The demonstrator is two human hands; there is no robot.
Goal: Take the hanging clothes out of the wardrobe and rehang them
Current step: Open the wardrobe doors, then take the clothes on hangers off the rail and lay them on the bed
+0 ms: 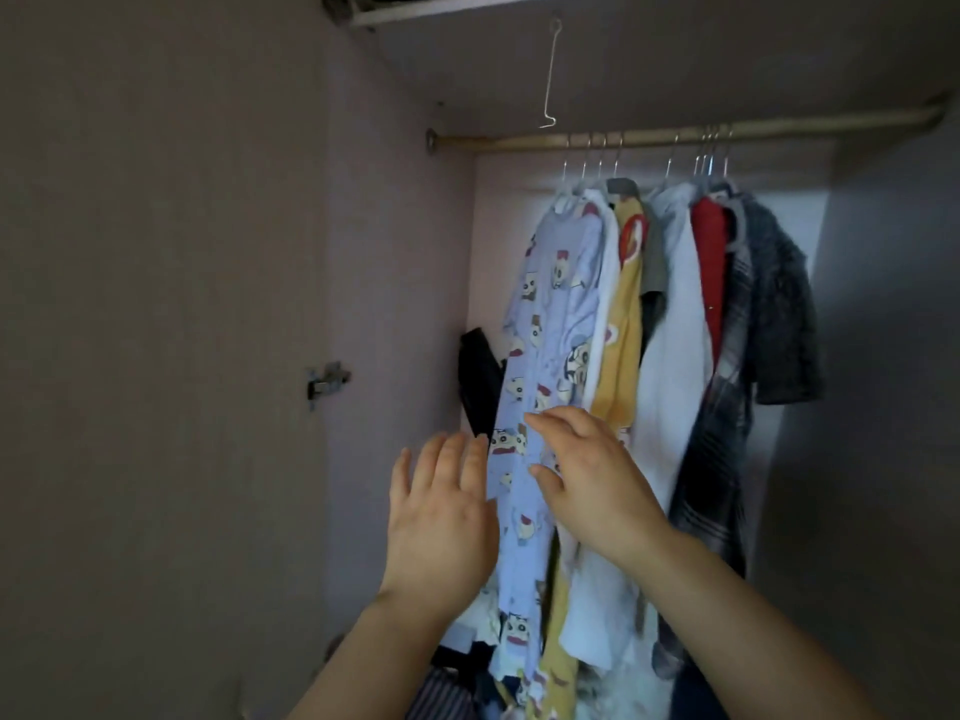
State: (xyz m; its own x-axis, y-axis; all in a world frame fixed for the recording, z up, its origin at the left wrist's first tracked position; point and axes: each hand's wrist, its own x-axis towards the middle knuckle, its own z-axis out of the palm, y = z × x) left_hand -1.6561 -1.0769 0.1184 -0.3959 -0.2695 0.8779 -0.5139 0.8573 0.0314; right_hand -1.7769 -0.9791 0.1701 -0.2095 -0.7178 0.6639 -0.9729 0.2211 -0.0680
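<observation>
**A:** Dim wardrobe interior with pinkish walls and a rail [519, 142] across the top. The hanging clothes are all on it, bunched in two groups. We judge none are out yet.

**B:** Hands?

**A:** Both are empty and low in front of the blue cartoon-print garment [561, 283], the leftmost on the rail. The left hand [441, 517] has straight, spread fingers just beside the garment's left edge. The right hand [592, 475] has loosely extended fingers lying across the cloth, with nothing pinched (we can't tell if it's contact or a hover).

**B:** Handling?

**A:** We'd expect thin cotton that's light and limp and swings from the hanger. Pulling at hem height would only stretch it or slide it off the shoulders. The yellow garment [623, 314] and white garment [675, 330] hang tight against it, so it may drag on them.

**B:** Grip point?

**A:** We'd go up to the hanger hooks [587, 158], lift that hook off the rail and steady the cloth below with the other hand. The grey fuzzy coat [784, 304] at far right looks the heaviest. We'd use both hands on it.
</observation>
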